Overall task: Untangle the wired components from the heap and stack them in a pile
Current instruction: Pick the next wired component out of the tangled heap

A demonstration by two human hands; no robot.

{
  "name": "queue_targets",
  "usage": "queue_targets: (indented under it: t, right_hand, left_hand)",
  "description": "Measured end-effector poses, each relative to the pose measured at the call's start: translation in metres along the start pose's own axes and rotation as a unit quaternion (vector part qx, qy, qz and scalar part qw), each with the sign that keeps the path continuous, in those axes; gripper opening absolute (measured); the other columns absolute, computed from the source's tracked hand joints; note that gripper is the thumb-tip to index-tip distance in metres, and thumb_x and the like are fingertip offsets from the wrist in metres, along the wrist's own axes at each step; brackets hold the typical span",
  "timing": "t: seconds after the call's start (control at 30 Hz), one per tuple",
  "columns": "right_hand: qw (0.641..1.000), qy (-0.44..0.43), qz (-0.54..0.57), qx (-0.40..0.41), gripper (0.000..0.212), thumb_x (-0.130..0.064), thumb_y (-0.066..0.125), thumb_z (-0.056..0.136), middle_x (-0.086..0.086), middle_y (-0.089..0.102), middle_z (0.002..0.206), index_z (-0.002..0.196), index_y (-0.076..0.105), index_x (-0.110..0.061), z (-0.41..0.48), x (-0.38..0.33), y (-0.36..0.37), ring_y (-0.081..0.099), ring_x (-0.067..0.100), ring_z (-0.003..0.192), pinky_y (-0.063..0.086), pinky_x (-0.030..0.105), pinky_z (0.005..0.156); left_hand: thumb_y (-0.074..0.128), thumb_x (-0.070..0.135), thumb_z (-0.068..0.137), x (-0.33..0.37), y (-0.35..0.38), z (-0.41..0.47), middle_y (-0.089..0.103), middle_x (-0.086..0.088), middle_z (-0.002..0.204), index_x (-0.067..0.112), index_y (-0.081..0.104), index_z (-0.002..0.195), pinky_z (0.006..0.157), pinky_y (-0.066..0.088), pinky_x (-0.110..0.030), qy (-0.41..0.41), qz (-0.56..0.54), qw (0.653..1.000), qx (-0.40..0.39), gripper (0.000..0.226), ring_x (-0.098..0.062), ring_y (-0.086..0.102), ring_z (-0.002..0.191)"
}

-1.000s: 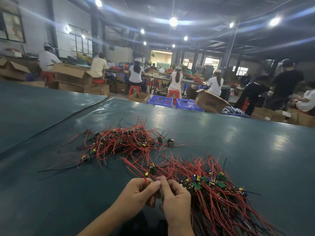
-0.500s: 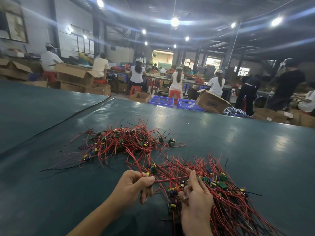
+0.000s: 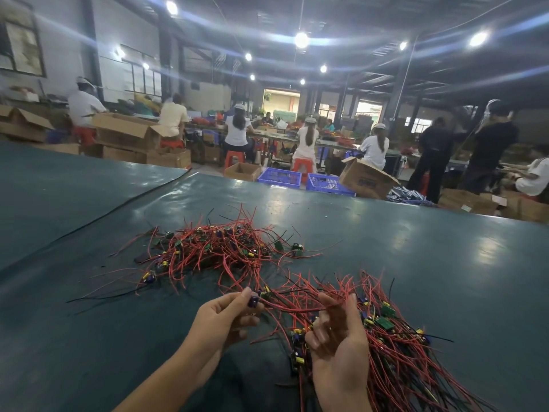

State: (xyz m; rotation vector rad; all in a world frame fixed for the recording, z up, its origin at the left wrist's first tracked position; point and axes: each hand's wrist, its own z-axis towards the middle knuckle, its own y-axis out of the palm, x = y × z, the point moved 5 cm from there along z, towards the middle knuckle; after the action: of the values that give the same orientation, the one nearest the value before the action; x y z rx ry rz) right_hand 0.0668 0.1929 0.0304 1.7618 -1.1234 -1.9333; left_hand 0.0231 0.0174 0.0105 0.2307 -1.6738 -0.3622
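Pile (image 3: 416,361): was cut off at the bottom edge, partly behind the right hand (image 3: 341,352).
Part (image 3: 253,301): was partly covered by the left hand (image 3: 222,319).

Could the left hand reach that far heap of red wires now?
Probably yes: nothing stands between the left hand and the far heap, though it is pinching a wired component whose wires the right hand holds.

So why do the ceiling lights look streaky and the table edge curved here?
Head view: the ceiling lamps flare into blue streaks; its wide-angle lens bows the far edge of the table; lamp glare shines in patches on that table; the distant workers are soft, while the near wired components look sharp.
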Motion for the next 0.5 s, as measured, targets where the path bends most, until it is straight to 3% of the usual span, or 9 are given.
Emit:
queue_targets:
  t: [0.17, 0.3, 0.4, 0.47, 0.5]
  right_hand:
    - [0.998, -0.002, -0.052, -0.040, 0.067, -0.059, 0.042, 0.080, 0.002, 0.049, 0.054, 0.077, 0.077, -0.002, 0.001, 0.005, 0.002, 0.034, 0.008, 0.037, 0.029, 0.020, 0.034]
    - [0.981, -0.006, -0.183, -0.066, 0.049, -0.049, 0.055, 0.081, 0.000, 0.049, 0.054, 0.080, 0.078, -0.005, -0.001, 0.016, 0.006, 0.033, 0.009, 0.039, 0.028, 0.019, 0.035]
    - [0.965, 0.021, -0.241, -0.096, 0.039, -0.043, 0.065, 0.075, -0.001, 0.042, 0.049, 0.079, 0.079, -0.007, -0.003, 0.026, 0.010, 0.033, 0.009, 0.037, 0.028, 0.019, 0.037]
    - [0.957, 0.019, -0.265, -0.116, 0.036, -0.044, 0.070, 0.068, 0.000, 0.051, 0.047, 0.079, 0.080, -0.010, -0.004, 0.029, 0.013, 0.047, 0.009, 0.043, 0.042, 0.023, 0.047]
    - [0.955, 0.016, -0.269, -0.126, 0.034, -0.042, 0.071, 0.067, 0.007, 0.062, 0.054, 0.079, 0.081, -0.011, -0.005, 0.030, 0.015, 0.058, 0.013, 0.053, 0.052, 0.032, 0.058]
  left_hand:
    - [0.064, 0.037, 0.075, 0.000, -0.004, 0.004, 0.067, -0.004, 0.076, 0.008, 0.077, 0.096, 0.049, 0.046, -0.023, -0.025, -0.051, 0.998, -0.003, 0.038, -0.011, 0.057, 0.054]
    - [0.065, 0.035, 0.077, -0.001, 0.003, 0.002, 0.051, -0.005, 0.066, 0.011, 0.076, 0.100, 0.048, 0.043, -0.024, -0.040, -0.062, 0.996, -0.042, 0.036, -0.013, 0.046, 0.050]
    - [0.064, 0.030, 0.079, -0.002, 0.014, -0.001, 0.054, -0.002, 0.060, 0.014, 0.071, 0.108, 0.047, 0.046, -0.023, -0.049, -0.026, 0.994, -0.099, 0.033, -0.011, 0.049, 0.044]
    - [0.056, 0.019, 0.092, -0.002, 0.021, -0.001, 0.060, 0.000, 0.068, 0.013, 0.070, 0.100, 0.051, 0.049, -0.017, -0.053, 0.028, 0.990, -0.127, 0.018, -0.005, 0.059, 0.048]
    - [0.051, 0.015, 0.096, -0.002, 0.023, 0.000, 0.065, -0.001, 0.079, 0.014, 0.069, 0.097, 0.056, 0.051, -0.013, -0.050, 0.048, 0.989, -0.127, 0.019, -0.001, 0.064, 0.057]
